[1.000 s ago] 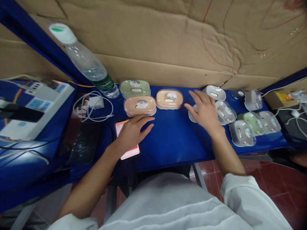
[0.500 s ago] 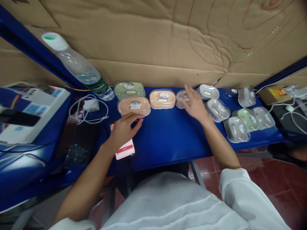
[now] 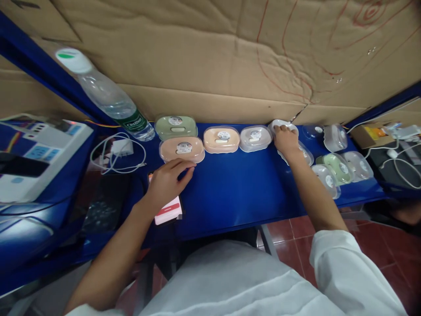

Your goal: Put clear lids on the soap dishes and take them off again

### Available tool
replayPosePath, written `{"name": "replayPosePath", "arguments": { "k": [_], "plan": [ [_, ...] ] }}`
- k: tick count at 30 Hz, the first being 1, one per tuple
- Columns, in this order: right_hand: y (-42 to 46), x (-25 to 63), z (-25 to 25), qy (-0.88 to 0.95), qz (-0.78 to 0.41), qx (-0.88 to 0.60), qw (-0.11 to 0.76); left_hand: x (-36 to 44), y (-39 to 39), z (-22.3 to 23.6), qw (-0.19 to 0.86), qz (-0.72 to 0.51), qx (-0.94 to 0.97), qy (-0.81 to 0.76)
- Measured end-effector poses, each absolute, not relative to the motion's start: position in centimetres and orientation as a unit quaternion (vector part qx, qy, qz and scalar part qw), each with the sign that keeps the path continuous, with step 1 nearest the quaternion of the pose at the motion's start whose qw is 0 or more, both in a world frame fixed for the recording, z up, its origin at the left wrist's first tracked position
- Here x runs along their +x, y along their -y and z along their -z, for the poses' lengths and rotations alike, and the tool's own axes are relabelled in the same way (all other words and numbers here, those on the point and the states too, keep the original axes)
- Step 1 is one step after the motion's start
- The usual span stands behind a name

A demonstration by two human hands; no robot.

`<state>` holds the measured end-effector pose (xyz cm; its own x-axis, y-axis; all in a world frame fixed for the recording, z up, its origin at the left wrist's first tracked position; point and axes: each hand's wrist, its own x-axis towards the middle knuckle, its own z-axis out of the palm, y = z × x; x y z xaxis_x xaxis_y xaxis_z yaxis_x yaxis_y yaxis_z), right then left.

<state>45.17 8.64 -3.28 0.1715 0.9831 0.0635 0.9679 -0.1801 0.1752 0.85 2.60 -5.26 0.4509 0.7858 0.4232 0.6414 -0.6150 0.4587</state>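
My left hand [image 3: 169, 182] hovers over a lit phone [image 3: 169, 213], its fingers loosely curved and holding nothing visible. Its fingertips are by the front edge of a peach oval plastic box [image 3: 169, 151] with a clear lid and round label; whether they touch is unclear. My right hand [image 3: 287, 139] reaches to the back, fingers curled over a white oval box [image 3: 279, 123] and partly hiding it. Left of that hand stand a pale grey box [image 3: 255, 145] and a light orange box [image 3: 213, 145]. A green box [image 3: 164, 127] is behind the peach one. Another grey box [image 3: 306, 153] lies partly under my right wrist.
More lidded boxes, including a green one [image 3: 337, 164], stand at right. A water bottle [image 3: 110, 103], a white charger with cable [image 3: 122, 147] and a power strip [image 3: 42, 158] are at left. A cardboard wall [image 3: 184, 57] closes the back of the blue table [image 3: 226, 193].
My right hand has moved right, from above the pale grey box onto the white box, and its open fingers have curled. The left hand stays nearly still. The view has shifted slightly.
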Motion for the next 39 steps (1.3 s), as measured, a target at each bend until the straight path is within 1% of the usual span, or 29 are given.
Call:
{"name": "replayPosePath", "arguments": {
  "k": [3,5,6,9,10,12,14,16,19,23,25,27,31,35,39],
  "plan": [
    [-8.7,46.1,2.6,-0.653,-0.083,0.751,0.044,0.9,-2.6,5.4,0.125,-0.311,0.843,-0.42],
    [-8.5,46.8,2.0,-0.659,-0.086,0.747,0.01,1.0,-2.7,5.1,0.141,-0.32,0.841,-0.413],
    [-8.2,47.2,1.6,-0.662,-0.083,0.744,-0.036,1.1,-2.7,4.8,0.154,-0.323,0.84,-0.407],
    [-6.6,47.3,0.3,-0.662,-0.068,0.714,-0.217,1.9,-2.2,3.6,0.209,-0.311,0.843,-0.386],
    [-5.6,46.8,-0.1,-0.661,-0.068,0.7,-0.262,2.4,-1.9,3.2,0.232,-0.301,0.841,-0.385],
    [-2.6,44.5,-0.7,-0.674,-0.084,0.667,-0.306,3.7,-0.8,2.4,0.297,-0.287,0.827,-0.381],
    [1.4,41.0,-0.9,-0.711,-0.097,0.607,-0.342,5.5,0.7,1.9,0.381,-0.299,0.798,-0.358],
    [5.7,36.9,-0.8,-0.764,-0.069,0.537,-0.351,7.4,2.5,1.7,0.446,-0.33,0.77,-0.315],
    [10.3,32.3,-0.1,-0.802,0.015,0.467,-0.371,9.4,5.1,2.2,0.486,-0.365,0.737,-0.296],
    [11.5,30.9,0.7,-0.745,0.148,0.481,-0.438,10.0,7.6,3.9,0.532,-0.398,0.643,-0.382],
    [11.3,31.2,0.9,-0.704,0.191,0.499,-0.467,9.9,8.6,4.7,0.546,-0.418,0.602,-0.406],
    [11.1,31.2,1.0,-0.697,0.197,0.494,-0.481,9.8,9.4,5.1,0.561,-0.435,0.58,-0.399],
    [11.6,30.2,1.7,-0.732,0.203,0.44,-0.479,10.2,10.3,5.4,0.572,-0.47,0.545,-0.394],
    [11.9,29.7,2.4,-0.708,0.245,0.453,-0.483,10.2,10.6,5.9,0.589,-0.453,0.535,-0.402],
    [11.7,29.9,2.6,-0.7,0.275,0.468,-0.464,9.8,11.1,6.7,0.567,-0.442,0.553,-0.422]
  ]
}}
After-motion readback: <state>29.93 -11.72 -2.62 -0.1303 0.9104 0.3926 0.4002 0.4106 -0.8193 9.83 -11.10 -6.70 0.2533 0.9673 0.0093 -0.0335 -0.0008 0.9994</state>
